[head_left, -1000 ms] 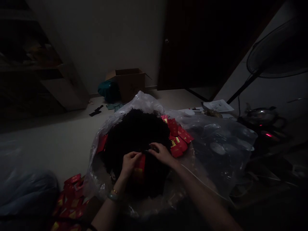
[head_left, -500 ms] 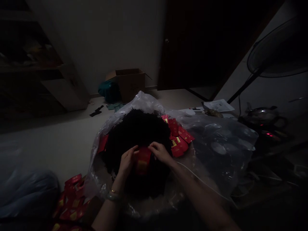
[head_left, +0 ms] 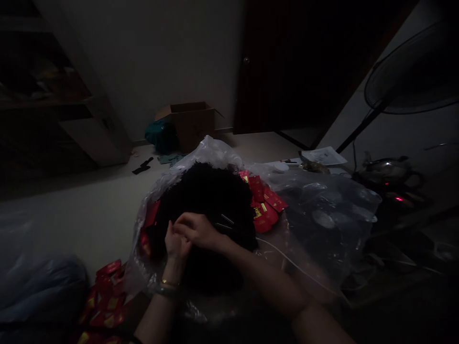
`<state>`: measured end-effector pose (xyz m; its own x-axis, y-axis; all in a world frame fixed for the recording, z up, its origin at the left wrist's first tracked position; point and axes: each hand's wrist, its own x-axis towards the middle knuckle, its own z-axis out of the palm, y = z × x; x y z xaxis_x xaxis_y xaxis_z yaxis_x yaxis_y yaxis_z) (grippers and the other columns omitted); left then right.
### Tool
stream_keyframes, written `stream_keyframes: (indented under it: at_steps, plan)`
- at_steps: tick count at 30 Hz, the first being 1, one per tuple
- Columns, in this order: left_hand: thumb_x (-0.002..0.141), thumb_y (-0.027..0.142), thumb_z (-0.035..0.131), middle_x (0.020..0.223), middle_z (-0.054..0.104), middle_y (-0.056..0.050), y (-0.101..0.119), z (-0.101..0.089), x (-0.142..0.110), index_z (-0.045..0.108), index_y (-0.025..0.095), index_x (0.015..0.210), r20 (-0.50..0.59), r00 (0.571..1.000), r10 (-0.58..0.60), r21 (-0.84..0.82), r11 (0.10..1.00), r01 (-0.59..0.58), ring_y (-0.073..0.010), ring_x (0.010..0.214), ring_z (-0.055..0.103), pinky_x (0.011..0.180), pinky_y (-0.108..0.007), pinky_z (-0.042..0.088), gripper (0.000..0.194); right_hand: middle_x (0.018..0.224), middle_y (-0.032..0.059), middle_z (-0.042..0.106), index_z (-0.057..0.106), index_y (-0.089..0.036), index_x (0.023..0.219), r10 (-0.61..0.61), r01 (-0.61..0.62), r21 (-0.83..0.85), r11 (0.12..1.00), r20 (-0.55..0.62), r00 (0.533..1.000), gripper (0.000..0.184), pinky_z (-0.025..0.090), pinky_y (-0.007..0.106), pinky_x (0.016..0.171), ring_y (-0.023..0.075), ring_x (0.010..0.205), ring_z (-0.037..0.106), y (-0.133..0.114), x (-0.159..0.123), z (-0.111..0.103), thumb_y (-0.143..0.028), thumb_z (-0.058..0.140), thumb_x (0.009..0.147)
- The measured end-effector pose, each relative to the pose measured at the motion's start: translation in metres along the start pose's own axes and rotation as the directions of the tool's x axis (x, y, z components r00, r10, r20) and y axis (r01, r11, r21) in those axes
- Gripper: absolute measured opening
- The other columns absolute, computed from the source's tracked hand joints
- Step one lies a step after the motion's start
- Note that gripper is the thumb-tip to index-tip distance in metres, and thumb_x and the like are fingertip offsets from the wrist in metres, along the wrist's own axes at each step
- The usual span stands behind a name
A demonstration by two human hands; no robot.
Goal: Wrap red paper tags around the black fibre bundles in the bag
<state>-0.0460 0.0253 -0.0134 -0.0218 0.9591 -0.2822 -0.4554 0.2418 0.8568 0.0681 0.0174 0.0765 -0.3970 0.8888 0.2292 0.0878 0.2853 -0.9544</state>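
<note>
Head view: black pile [head_left: 211, 191] beneath fingers [head_left: 185, 219]

Below the left hand [head_left: 176, 244], the wrist [head_left: 173, 271] wore a thin gold-toned bracelet [head_left: 169, 283] and, farther up, a thicker, rounded, greyish bangle [head_left: 165, 290]. Both forearms [head_left: 265, 274] were bare, smooth and slender.

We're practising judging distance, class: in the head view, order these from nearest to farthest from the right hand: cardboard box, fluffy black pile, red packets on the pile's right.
1. Fluffy black pile: right below and around the right hand.
2. Red packets: at the pile's right edge.
3. Cardboard box: beyond the pile, by the wall.
</note>
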Motion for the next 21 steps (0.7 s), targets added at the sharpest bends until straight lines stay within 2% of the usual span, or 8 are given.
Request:
stream_keyframes:
  at_steps: [3, 5, 7, 9, 12, 15, 18, 21]
  plan:
    - [0.083, 0.057, 0.039, 0.066, 0.065, -0.002, 0.007, 0.002, -0.004, 0.066, 0.02, 0.092, 0.004, 1.0, -0.019, -0.283, 0.959, 0.019, -0.0096, 0.045, 0.048, 0.044, -0.023, 0.04, 0.046, 0.089, 0.004, 0.065, 0.061, -0.018, 0.086, 0.107, -0.197, -0.346, 0.917, -0.263, 0.959, 0.012, 0.045, 0.027, 0.077, 0.0163, 0.084, 0.06, 0.029, -0.024, -0.066, -0.026, 0.052, 0.084]
    - [0.081, 0.052, 0.047, 0.063, 0.065, -0.002, 0.01, 0.006, -0.007, 0.067, 0.019, 0.089, 0.025, 0.999, -0.046, -0.395, 0.917, 0.052, -0.0085, 0.043, 0.046, 0.042, -0.021, 0.037, 0.04, 0.093, 0.008, 0.064, 0.06, -0.016, 0.088, 0.215, -0.453, -0.527, 0.719, -0.451, 0.866, 0.01, 0.043, 0.03, 0.08, 0.0189, 0.088, 0.059, 0.051, -0.047, -0.113, -0.021, 0.055, 0.08]
    - [0.076, 0.047, 0.053, 0.061, 0.064, -0.002, 0.009, 0.013, -0.008, 0.067, 0.017, 0.085, 0.037, 0.996, -0.076, -0.346, 0.934, 0.084, -0.0083, 0.043, 0.048, 0.042, -0.02, 0.035, 0.034, 0.093, 0.009, 0.063, 0.06, -0.015, 0.087, 0.283, -0.595, -0.587, 0.549, -0.54, 0.793, 0.013, 0.043, 0.03, 0.078, 0.0209, 0.089, 0.058, 0.069, -0.066, -0.142, -0.022, 0.061, 0.076]
    - [0.072, 0.04, 0.059, 0.059, 0.064, -0.003, 0.002, 0.021, -0.009, 0.066, 0.014, 0.079, 0.056, 0.991, -0.125, -0.126, 0.983, 0.132, -0.008, 0.041, 0.048, 0.038, -0.018, 0.029, 0.028, 0.087, 0.007, 0.063, 0.059, -0.016, 0.084, 0.287, -0.56, -0.608, 0.563, -0.491, 0.822, 0.01, 0.044, 0.029, 0.075, 0.02, 0.083, 0.059, 0.077, -0.075, -0.141, -0.023, 0.06, 0.077]
    - [0.068, 0.035, 0.062, 0.059, 0.065, -0.003, -0.013, 0.031, -0.01, 0.066, 0.012, 0.077, 0.094, 0.989, -0.112, 0.322, 0.944, 0.076, -0.0068, 0.038, 0.047, 0.036, -0.017, 0.028, 0.024, 0.084, 0.0058, 0.063, 0.059, -0.019, 0.08, 0.085, -0.33, -0.614, 0.717, -0.393, 0.916, 0.017, 0.044, 0.029, 0.074, 0.0177, 0.078, 0.058, 0.067, -0.064, -0.099, -0.03, 0.048, 0.087]
    - [0.066, 0.031, 0.065, 0.058, 0.065, -0.002, -0.025, 0.034, -0.009, 0.067, 0.013, 0.078, 0.103, 0.992, -0.074, 0.486, 0.874, 0.015, -0.0059, 0.035, 0.047, 0.035, -0.017, 0.029, 0.022, 0.089, 0.0067, 0.063, 0.06, -0.021, 0.087, 0.021, -0.218, -0.676, 0.704, -0.287, 0.958, 0.016, 0.043, 0.03, 0.08, 0.0202, 0.088, 0.057, 0.048, -0.042, -0.068, -0.033, 0.049, 0.087]
    - [0.068, 0.031, 0.064, 0.067, 0.068, -0.005, -0.026, 0.031, -0.007, 0.066, 0.012, 0.084, 0.062, 0.995, -0.075, 0.44, 0.897, 0.04, -0.0059, 0.037, 0.05, 0.035, -0.016, 0.031, 0.024, 0.104, 0.0134, 0.061, 0.058, -0.016, 0.102, 0.171, -0.471, -0.739, 0.481, -0.448, 0.878, 0.023, 0.043, 0.035, 0.083, 0.0257, 0.099, 0.055, 0.047, -0.035, -0.092, -0.03, 0.05, 0.086]
    - [0.07, 0.03, 0.064, 0.079, 0.07, -0.009, -0.021, 0.028, -0.006, 0.063, 0.012, 0.092, 0.011, 0.997, -0.073, 0.348, 0.935, 0.065, -0.0065, 0.043, 0.055, 0.036, -0.015, 0.034, 0.028, 0.118, 0.0214, 0.054, 0.053, -0.011, 0.114, 0.346, -0.726, -0.658, 0.2, -0.645, 0.681, 0.038, 0.041, 0.042, 0.086, 0.0325, 0.111, 0.051, 0.068, -0.056, -0.148, -0.032, 0.056, 0.083]
